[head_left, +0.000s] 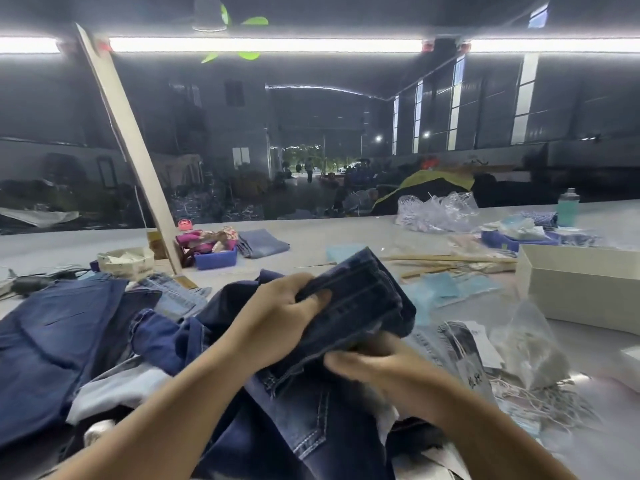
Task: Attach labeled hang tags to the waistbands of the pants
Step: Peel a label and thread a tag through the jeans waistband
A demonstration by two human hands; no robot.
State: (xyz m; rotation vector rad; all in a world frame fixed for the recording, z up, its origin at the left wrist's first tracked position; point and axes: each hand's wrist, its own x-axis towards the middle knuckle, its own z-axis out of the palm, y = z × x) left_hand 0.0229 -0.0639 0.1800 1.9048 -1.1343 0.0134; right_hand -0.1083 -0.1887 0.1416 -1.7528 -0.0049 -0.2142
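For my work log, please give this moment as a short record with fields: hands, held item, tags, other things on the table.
left hand: grips the folded jeans from the left, thumb on top
right hand: under the jeans' lower edge, blurred; grip unclear
jeans: dark blue, lifted above the jeans pile
tags: lying right of the hands, strings loose
white box: far right
blue bin: behind the pile
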